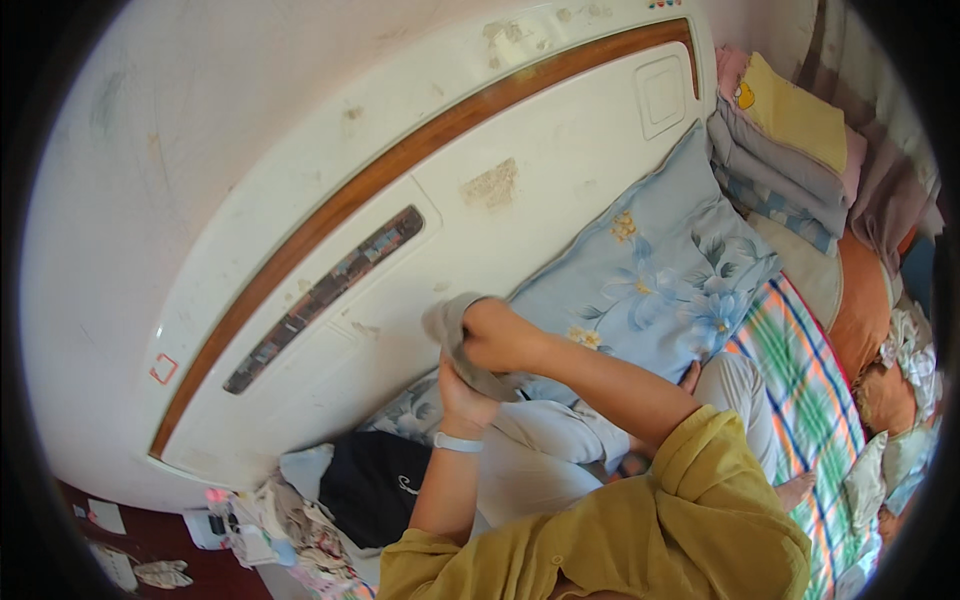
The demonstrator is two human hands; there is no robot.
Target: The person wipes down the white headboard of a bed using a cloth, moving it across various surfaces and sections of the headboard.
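Note:
Both hands are raised together in front of the white headboard (pixel 555 135). My right hand (pixel 496 335) is closed on a bunched grey cloth (pixel 448 319), part of which loops over towards the headboard. Just below it, my left hand (pixel 465 397), with a white band on its wrist, touches the lower part of the same cloth. Its fingers are largely hidden behind the cloth, so their grip does not show. Beyond the hands lies a blue floral pillow (pixel 645 277), and a black cloth with white writing (pixel 375 480) lies near the left forearm.
Folded blankets (pixel 795 112) are stacked at the headboard's right end. A plaid sheet (pixel 817 405) covers the bed, with crumpled fabrics (pixel 874 330) along its right side. Piled clothes (pixel 307 525) lie at the lower left, beside a dark red surface (pixel 217 577) bearing small items.

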